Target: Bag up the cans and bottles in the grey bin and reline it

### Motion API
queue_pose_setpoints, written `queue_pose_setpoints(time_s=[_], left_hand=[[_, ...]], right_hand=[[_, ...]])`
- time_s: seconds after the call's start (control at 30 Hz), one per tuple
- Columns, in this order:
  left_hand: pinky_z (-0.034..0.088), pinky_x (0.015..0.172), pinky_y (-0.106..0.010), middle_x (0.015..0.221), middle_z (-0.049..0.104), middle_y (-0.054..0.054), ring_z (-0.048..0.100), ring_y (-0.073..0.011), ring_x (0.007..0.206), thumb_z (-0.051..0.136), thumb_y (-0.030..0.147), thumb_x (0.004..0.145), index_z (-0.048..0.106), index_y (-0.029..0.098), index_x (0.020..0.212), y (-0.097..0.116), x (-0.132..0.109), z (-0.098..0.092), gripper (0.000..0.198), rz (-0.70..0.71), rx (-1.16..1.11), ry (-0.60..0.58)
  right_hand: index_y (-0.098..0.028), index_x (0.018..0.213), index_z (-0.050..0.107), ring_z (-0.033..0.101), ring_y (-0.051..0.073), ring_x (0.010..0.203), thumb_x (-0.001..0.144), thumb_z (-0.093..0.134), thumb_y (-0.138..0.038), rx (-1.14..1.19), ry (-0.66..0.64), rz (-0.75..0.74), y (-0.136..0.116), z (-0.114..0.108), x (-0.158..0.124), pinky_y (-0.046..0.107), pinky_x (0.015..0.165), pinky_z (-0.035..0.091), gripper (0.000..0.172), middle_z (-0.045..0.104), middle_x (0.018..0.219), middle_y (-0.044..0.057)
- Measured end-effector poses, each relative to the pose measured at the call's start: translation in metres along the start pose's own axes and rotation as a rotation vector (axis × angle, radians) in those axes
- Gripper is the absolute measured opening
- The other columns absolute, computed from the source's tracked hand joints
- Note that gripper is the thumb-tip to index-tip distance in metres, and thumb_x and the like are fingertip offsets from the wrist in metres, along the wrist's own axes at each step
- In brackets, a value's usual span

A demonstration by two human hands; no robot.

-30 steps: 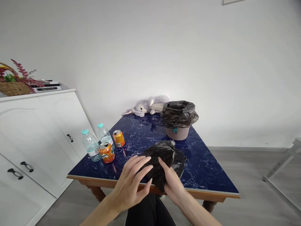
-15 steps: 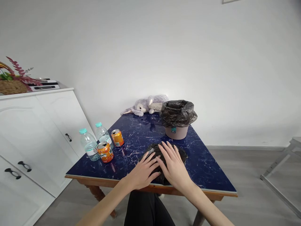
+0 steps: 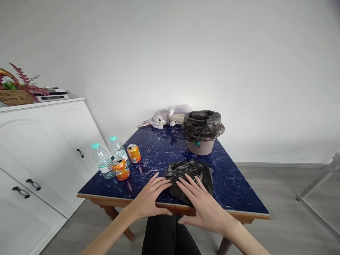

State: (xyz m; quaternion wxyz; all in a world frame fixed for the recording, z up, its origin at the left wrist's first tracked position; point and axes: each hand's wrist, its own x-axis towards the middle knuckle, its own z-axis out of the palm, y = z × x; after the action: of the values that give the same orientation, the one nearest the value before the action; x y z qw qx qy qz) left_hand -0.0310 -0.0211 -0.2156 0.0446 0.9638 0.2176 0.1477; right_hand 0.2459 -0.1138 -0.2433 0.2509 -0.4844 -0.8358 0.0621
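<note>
A crumpled black plastic bag [image 3: 187, 170] lies at the front edge of the blue marbled table [image 3: 156, 152]. My left hand [image 3: 151, 196] is at the bag's left side, fingertips at its edge and thumb stretched out below. My right hand [image 3: 203, 205] has its fingers spread over the bag's lower right part, the thumb apart and pointing left. Neither hand is closed around the bag. Behind it stands a small bin [image 3: 201, 147], its rim covered by a dark bin liner [image 3: 203, 127].
To the left stand two clear plastic bottles [image 3: 102, 161] with turquoise caps and two orange drink cans [image 3: 120, 169], [image 3: 134, 153]. A grey plush rabbit [image 3: 164, 116] lies at the back by the wall. White cabinets [image 3: 53, 141] flank the table's left side.
Both hands have slid back toward me and a little apart, off the top of the black bag, so more of it shows. The view has shifted slightly.
</note>
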Motion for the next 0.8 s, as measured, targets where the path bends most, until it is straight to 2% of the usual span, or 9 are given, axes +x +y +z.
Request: queue_pose_setpoints(time_s=[0.07, 0.2, 0.33, 0.43, 0.53, 0.6, 0.67, 0.73, 0.8], left_hand=[[0.029, 0.13, -0.063, 0.133, 0.071, -0.011, 0.063, -0.0308, 0.13, 0.079, 0.063, 0.086, 0.06, 0.024, 0.141, 0.008, -0.008, -0.003, 0.07, 0.028, -0.006, 0.061], [0.038, 0.126, -0.054, 0.111, 0.074, -0.005, 0.067, -0.0234, 0.115, 0.063, 0.029, 0.102, 0.069, 0.026, 0.11, 0.021, -0.018, -0.011, 0.01, 0.013, -0.084, 0.15], [0.057, 0.096, -0.038, 0.107, 0.076, -0.006, 0.073, -0.0229, 0.103, 0.05, 0.035, 0.109, 0.064, 0.026, 0.111, 0.028, -0.009, -0.017, 0.017, -0.195, -0.239, 0.119], [0.051, 0.065, -0.03, 0.071, 0.066, 0.003, 0.069, -0.0194, 0.065, 0.041, 0.046, 0.112, 0.059, 0.024, 0.108, 0.02, 0.013, -0.013, 0.029, -0.407, -0.254, 0.145], [0.046, 0.058, -0.029, 0.059, 0.057, 0.005, 0.067, -0.0215, 0.057, 0.037, 0.05, 0.112, 0.057, 0.023, 0.104, 0.004, 0.039, -0.004, 0.036, -0.517, -0.164, 0.177], [0.052, 0.063, -0.033, 0.069, 0.068, -0.002, 0.074, -0.0262, 0.068, 0.036, 0.048, 0.112, 0.059, 0.02, 0.112, -0.002, 0.054, -0.001, 0.037, -0.535, -0.03, 0.194], [0.058, 0.082, -0.043, 0.1, 0.078, -0.013, 0.077, -0.0321, 0.096, 0.035, 0.042, 0.112, 0.058, 0.016, 0.127, 0.0, 0.064, 0.0, 0.038, -0.458, 0.145, 0.247], [0.05, 0.11, -0.052, 0.141, 0.068, -0.019, 0.065, -0.0343, 0.132, 0.034, 0.036, 0.113, 0.053, 0.014, 0.142, 0.008, 0.068, 0.001, 0.041, -0.28, 0.278, 0.278], [0.035, 0.126, -0.053, 0.161, 0.052, -0.015, 0.046, -0.0325, 0.152, 0.036, 0.036, 0.113, 0.048, 0.016, 0.152, 0.017, 0.067, 0.004, 0.045, -0.09, 0.328, 0.211]], right_hand=[[-0.029, 0.171, 0.02, 0.022, 0.031, 0.163, 0.09, 0.077, -0.036, 0.004, -0.042, -0.02, -0.002, 0.002, -0.012, 0.055, 0.134, 0.02, 0.099, 0.03, 0.175, 0.007], [-0.029, 0.154, 0.056, 0.046, 0.025, 0.153, 0.085, 0.059, -0.005, 0.107, -0.081, -0.011, 0.003, -0.009, -0.021, 0.046, 0.131, 0.03, 0.073, 0.053, 0.162, 0.004], [-0.03, 0.12, 0.078, 0.075, 0.026, 0.112, 0.089, 0.047, -0.01, 0.299, -0.044, 0.139, 0.008, -0.029, -0.008, 0.036, 0.097, 0.056, 0.048, 0.081, 0.119, 0.002], [-0.026, 0.097, 0.078, 0.075, 0.027, 0.086, 0.093, 0.051, -0.025, 0.396, 0.035, 0.359, 0.024, -0.032, 0.015, 0.031, 0.074, 0.052, 0.027, 0.08, 0.09, 0.003], [-0.023, 0.085, 0.076, 0.072, 0.026, 0.085, 0.092, 0.058, -0.034, 0.439, 0.076, 0.491, 0.05, -0.026, 0.04, 0.03, 0.073, 0.048, 0.022, 0.079, 0.086, 0.004], [-0.022, 0.08, 0.075, 0.073, 0.025, 0.083, 0.09, 0.062, -0.034, 0.458, 0.041, 0.535, 0.066, -0.02, 0.054, 0.028, 0.07, 0.047, 0.02, 0.078, 0.083, 0.004], [-0.021, 0.078, 0.076, 0.073, 0.024, 0.079, 0.088, 0.066, -0.032, 0.483, -0.006, 0.583, 0.078, -0.015, 0.064, 0.027, 0.066, 0.047, 0.018, 0.078, 0.08, 0.003], [-0.019, 0.079, 0.077, 0.073, 0.023, 0.077, 0.086, 0.069, -0.032, 0.502, -0.035, 0.623, 0.084, -0.011, 0.07, 0.026, 0.066, 0.048, 0.016, 0.079, 0.08, 0.003], [-0.018, 0.082, 0.078, 0.074, 0.022, 0.077, 0.087, 0.069, -0.032, 0.508, -0.039, 0.651, 0.086, -0.009, 0.07, 0.026, 0.067, 0.05, 0.017, 0.08, 0.082, 0.004]])
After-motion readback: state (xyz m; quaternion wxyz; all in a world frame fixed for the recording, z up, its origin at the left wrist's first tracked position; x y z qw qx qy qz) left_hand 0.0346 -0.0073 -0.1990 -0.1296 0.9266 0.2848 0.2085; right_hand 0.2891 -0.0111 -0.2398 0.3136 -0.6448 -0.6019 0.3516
